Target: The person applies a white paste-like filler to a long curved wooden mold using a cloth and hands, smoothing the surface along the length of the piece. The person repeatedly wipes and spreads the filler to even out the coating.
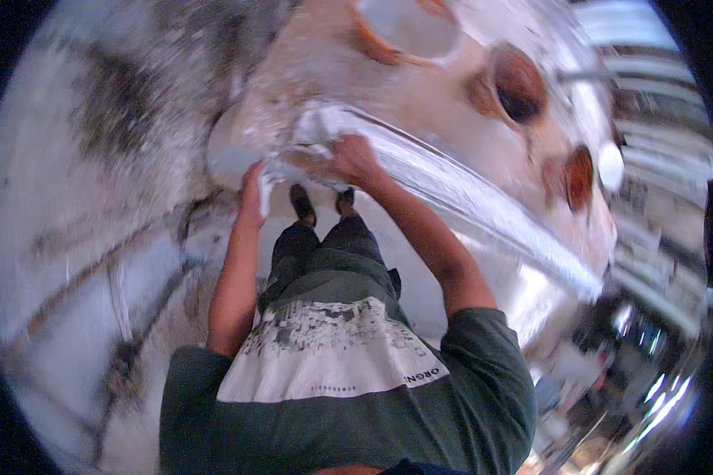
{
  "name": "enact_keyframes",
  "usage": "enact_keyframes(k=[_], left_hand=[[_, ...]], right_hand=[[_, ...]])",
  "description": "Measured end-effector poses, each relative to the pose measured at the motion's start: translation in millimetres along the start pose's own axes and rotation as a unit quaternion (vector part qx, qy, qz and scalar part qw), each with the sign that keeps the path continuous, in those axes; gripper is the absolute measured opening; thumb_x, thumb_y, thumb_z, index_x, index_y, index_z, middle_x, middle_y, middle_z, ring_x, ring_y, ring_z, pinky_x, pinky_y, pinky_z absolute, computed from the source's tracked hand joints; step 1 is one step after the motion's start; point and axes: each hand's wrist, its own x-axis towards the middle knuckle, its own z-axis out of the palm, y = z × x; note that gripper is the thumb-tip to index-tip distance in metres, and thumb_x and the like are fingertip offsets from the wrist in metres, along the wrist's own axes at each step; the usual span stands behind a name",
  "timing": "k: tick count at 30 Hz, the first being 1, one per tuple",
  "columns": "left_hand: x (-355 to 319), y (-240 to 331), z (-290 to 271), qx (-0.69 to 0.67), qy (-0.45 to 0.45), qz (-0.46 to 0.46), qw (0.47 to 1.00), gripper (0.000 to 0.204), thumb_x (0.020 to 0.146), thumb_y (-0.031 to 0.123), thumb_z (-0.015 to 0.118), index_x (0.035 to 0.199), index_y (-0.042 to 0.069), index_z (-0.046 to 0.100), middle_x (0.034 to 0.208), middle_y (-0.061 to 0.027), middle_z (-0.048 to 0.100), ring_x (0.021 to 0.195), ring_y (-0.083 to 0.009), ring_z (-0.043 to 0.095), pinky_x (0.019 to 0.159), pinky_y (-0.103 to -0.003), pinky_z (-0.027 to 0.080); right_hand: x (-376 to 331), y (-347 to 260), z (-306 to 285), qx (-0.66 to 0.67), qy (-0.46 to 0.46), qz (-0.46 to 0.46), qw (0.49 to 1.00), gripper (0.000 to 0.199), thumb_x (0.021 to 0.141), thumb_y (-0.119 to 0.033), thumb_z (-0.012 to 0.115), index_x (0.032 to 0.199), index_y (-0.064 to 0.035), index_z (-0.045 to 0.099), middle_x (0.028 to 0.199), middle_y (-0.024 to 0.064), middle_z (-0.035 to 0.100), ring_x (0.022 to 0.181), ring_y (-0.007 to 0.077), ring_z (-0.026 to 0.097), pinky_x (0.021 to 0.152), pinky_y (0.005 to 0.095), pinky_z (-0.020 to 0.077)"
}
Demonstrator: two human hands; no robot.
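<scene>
A long silvery-white strip (459,190) runs along the near edge of a pale, clay-like counter (325,71). Its left end is crumpled and whitish. At that end my right hand (354,161) is closed, its fingers curled down against the counter's edge; what they grip, if anything, is hidden. My left hand (251,195) is a little apart to the left, beside the counter's rounded corner. Between its fingers and thumb shows a thin white piece (265,188), seemingly pinched. Motion blur hides finer detail.
Several round, reddish-rimmed openings, such as a dark hole (520,83), sit in the counter. A rough, stained wall (111,103) stands at left, with a bluish-grey panel (87,324) lower down. Cluttered items (586,364) lie at lower right. My shoes (302,203) show below the counter's edge.
</scene>
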Motion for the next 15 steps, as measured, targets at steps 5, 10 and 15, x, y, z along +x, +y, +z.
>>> enact_keyframes(k=[5,10,15], left_hand=[[2.7,32.2,-0.4,0.014,0.034,-0.064,0.997,0.036,0.088,0.032,0.051,0.114,0.007,0.055,0.104,-0.0065,0.059,0.092,-0.0202,0.056,0.084,-0.033,0.042],[13.1,43.3,5.0,0.044,0.01,-0.018,0.999,0.038,0.088,0.036,0.052,0.113,0.007,0.055,0.105,-0.0055,0.058,0.093,-0.02,0.055,0.083,-0.034,0.042],[23.6,49.8,19.4,0.048,0.001,-0.023,0.999,0.039,0.089,0.036,0.051,0.114,0.006,0.054,0.104,-0.0041,0.058,0.092,-0.0191,0.054,0.083,-0.033,0.041]], right_hand=[[21.9,-3.5,20.8,-0.005,0.018,-0.065,0.998,0.042,0.077,-0.047,0.053,0.082,-0.0081,0.066,0.078,0.0166,0.061,0.075,0.0332,0.061,0.067,0.0432,0.0476],[-61.8,47.2,31.7,0.013,0.095,-0.066,0.993,0.02,0.075,-0.023,0.054,0.08,-0.0056,0.063,0.079,0.0167,0.062,0.073,0.0341,0.061,0.068,0.0462,0.0478],[-139.1,93.2,41.5,0.138,0.371,0.184,0.9,0.016,0.083,-0.012,0.048,0.087,-0.0025,0.06,0.086,0.02,0.059,0.082,0.0384,0.056,0.075,0.0459,0.0445]])
